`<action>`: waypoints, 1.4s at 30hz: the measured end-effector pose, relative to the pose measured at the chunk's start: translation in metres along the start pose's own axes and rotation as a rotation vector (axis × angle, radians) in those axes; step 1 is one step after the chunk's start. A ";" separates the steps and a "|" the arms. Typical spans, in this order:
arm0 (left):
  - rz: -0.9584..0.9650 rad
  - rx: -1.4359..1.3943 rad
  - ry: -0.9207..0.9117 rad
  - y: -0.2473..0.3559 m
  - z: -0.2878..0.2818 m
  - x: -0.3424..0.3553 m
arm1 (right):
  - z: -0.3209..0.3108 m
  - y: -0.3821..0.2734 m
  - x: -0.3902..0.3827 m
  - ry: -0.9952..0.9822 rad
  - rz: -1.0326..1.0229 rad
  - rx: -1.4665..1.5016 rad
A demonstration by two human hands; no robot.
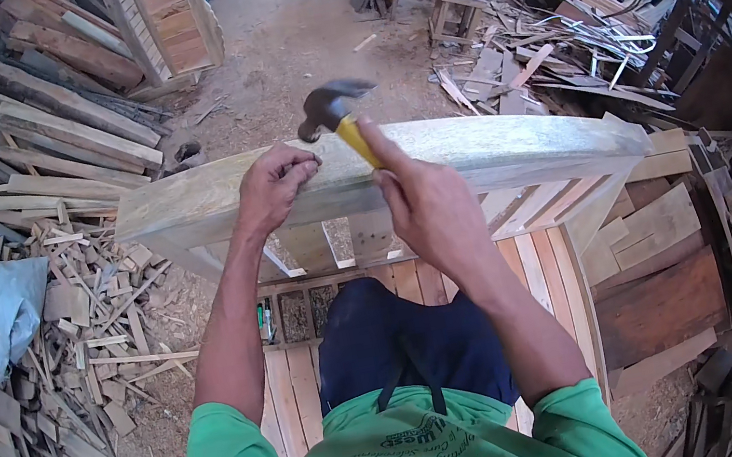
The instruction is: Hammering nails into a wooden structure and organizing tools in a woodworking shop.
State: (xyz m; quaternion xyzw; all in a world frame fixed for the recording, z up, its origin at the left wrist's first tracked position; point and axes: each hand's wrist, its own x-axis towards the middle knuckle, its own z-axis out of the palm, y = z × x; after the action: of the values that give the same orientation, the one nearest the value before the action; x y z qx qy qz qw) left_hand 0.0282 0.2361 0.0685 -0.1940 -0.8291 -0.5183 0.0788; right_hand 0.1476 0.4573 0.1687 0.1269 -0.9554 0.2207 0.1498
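My right hand (pixel 430 202) is wrapped round the yellow handle of a claw hammer (pixel 354 138). Its dark metal head is raised just above a thick, pale wooden rail (pixel 507 140), slightly smeared by motion, with the claw pointing away to the right. On the rail's left half rests my left hand (pixel 273 186), thumb and fingers pinched together close below the hammer's striking face. Whatever is between those fingertips is too small to make out. Beneath the rail, upright wooden slats (pixel 375 235) run down to a slatted wooden seat (pixel 294 388), with my legs over it.
Scrap wood (pixel 97 315) is heaped on the left beside a pale plastic bag (pixel 8 311). Stacked planks (pixel 75 133) lie at the far left. Beyond the rail, a small wooden stool (pixel 457 9) stands near more offcuts (pixel 542 60). Boards (pixel 657 295) lie close on the right.
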 end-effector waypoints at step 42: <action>0.146 0.888 -0.005 0.013 -0.005 -0.009 | 0.046 0.061 -0.080 0.072 -0.068 0.056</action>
State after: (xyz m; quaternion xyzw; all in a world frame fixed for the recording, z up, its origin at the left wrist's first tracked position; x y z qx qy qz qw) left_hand 0.0407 0.2348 0.0784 -0.2005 -0.9556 -0.1048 0.1888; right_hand 0.1916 0.5036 0.0785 0.1555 -0.9380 0.2463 0.1879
